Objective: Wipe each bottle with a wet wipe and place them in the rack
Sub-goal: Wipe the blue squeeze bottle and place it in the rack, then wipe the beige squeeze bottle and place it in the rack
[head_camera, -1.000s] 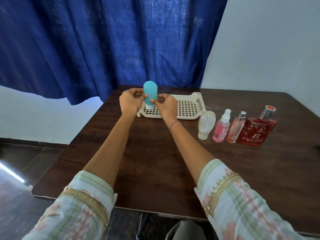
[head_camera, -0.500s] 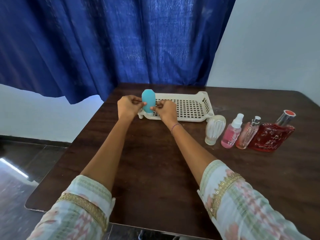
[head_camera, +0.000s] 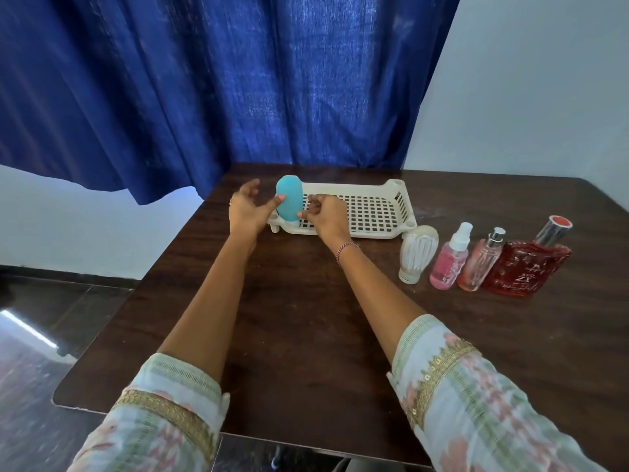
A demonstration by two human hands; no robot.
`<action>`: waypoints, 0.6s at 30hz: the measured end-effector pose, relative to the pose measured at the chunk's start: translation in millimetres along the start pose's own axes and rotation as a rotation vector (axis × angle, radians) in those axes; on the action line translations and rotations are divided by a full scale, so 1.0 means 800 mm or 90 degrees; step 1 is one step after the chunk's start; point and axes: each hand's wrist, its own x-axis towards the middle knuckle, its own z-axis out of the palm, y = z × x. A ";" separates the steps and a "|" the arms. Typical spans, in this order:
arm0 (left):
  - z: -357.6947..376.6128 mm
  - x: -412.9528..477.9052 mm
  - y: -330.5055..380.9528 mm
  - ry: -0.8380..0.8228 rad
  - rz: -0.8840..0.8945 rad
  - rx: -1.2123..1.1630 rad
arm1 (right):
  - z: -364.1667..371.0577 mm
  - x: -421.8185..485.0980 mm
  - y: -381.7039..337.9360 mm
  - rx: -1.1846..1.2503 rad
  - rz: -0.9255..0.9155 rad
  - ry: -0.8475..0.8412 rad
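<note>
Head view: left hand (head_camera: 247, 212) is released, fingers spread, only the thumb tip touching the teal bottle (head_camera: 288, 198). Right hand (head_camera: 326, 217) has its fingers curled, tips against the bottle's lower right side; grip or mere touch cannot be told. Both forearms stretch forward over the table (head_camera: 306, 318). The one teal bottle stands upright in the rack (head_camera: 381, 232), at its left end. Four more bottles line up right of the rack: white ribbed bottle (head_camera: 418, 253), pink spray bottle (head_camera: 450, 262), peach spray bottle (head_camera: 480, 265), red perfume bottle (head_camera: 527, 267).
</note>
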 end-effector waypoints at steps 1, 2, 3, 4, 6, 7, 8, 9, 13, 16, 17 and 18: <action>-0.001 -0.004 0.001 0.014 -0.001 -0.046 | -0.004 -0.002 -0.002 -0.048 -0.020 0.009; -0.002 -0.008 0.003 0.029 0.000 -0.090 | -0.009 -0.005 -0.004 -0.098 -0.046 0.021; -0.001 -0.013 0.005 0.046 0.008 -0.124 | -0.014 -0.008 -0.006 -0.134 -0.070 0.032; 0.001 -0.019 0.008 0.062 0.017 -0.145 | -0.020 -0.012 -0.008 -0.156 -0.089 0.039; 0.005 -0.029 0.014 0.089 0.040 -0.168 | -0.031 -0.020 -0.011 -0.185 -0.119 0.054; 0.008 -0.034 0.017 0.098 0.048 -0.178 | -0.036 -0.025 -0.013 -0.191 -0.132 0.063; 0.011 -0.040 0.021 0.106 0.053 -0.188 | -0.041 -0.031 -0.015 -0.195 -0.147 0.073; 0.013 -0.046 0.025 0.112 0.055 -0.204 | -0.045 -0.037 -0.018 -0.196 -0.163 0.085; 0.020 -0.077 0.045 0.128 0.059 -0.285 | -0.072 -0.064 -0.028 -0.197 -0.227 0.127; 0.033 -0.106 0.062 0.109 0.068 -0.333 | -0.101 -0.086 -0.031 -0.198 -0.254 0.151; 0.040 -0.115 0.067 0.101 0.075 -0.340 | -0.111 -0.094 -0.031 -0.189 -0.259 0.156; 0.047 -0.126 0.073 0.088 0.083 -0.343 | -0.122 -0.101 -0.031 -0.181 -0.264 0.158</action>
